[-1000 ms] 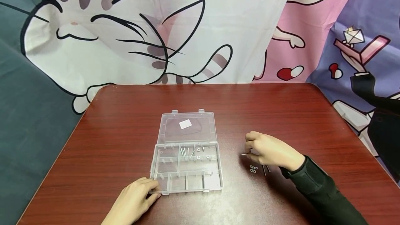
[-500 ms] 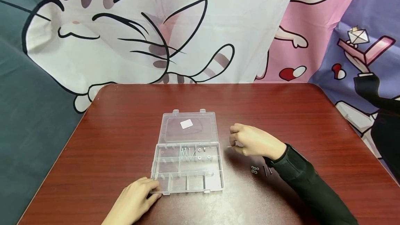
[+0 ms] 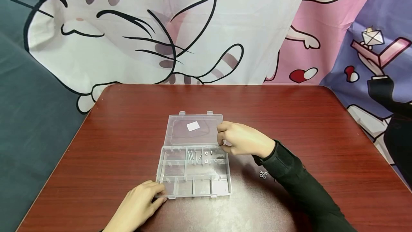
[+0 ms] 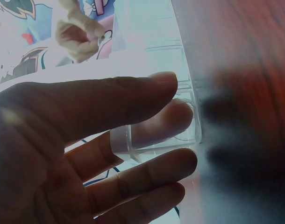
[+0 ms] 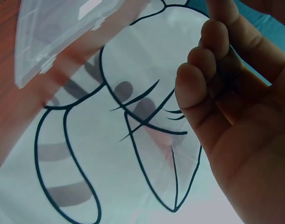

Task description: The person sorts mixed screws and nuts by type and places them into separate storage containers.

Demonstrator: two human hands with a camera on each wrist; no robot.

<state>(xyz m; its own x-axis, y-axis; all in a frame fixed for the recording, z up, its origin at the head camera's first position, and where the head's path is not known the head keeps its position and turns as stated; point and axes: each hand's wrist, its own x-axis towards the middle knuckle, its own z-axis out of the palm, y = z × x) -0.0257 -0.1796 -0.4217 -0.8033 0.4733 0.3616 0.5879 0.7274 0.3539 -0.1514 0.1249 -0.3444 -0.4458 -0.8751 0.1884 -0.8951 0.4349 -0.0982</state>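
Observation:
A clear plastic compartment box [image 3: 202,195] lies with its lid folded back on the table. My left hand [image 3: 140,203] holds its near left corner; in the left wrist view, the thumb [image 4: 133,95] lies on one side of the clear wall and the index finger shows through it. My right hand [image 3: 241,139] hovers over the box's right edge near the hinge, fingers curled. In the left wrist view it pinches a thin shiny screw [image 4: 100,41]. Inside the box lie several screws [image 3: 193,156] and a few nuts [image 3: 206,153].
Several loose nuts [image 3: 263,174] sit on the brown table [image 3: 128,124] right of the box, beside the right sleeve. A white label [image 3: 193,126] is on the lid. A printed cloth [image 3: 251,20] hangs behind the table.
My right hand has moved left with the screw, from near the loose nuts to the box's right edge. My left hand stays on the box corner.

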